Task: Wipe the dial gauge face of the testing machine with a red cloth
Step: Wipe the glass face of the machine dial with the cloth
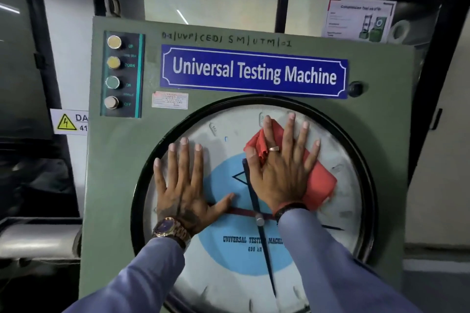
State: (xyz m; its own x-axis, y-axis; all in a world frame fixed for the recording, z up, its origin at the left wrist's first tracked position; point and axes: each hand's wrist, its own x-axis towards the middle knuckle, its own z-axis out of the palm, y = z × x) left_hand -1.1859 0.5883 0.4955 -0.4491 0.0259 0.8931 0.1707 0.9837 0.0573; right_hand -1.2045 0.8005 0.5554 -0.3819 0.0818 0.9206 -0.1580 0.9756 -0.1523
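Two blue sleeves (142,269) reached in from below the dial gauge face (229,269), the left wrist wearing a watch (169,229). The left hand (184,193) lay flat on the left half of the glass, fingers spread, its grip open and holding nothing. The right hand (282,173) was spread just as flat on the upper right of the dial, palm pressing the red cloth (321,183) against the glass (pinned, not grasped). The cloth stuck out beyond the palm at both sides. The dark pointer (265,256) ran between the wrists. Above the dial sat the blue nameplate (254,71), and up to the dial's left the button panel (122,73); a poster (358,20) hung farther back, upper right
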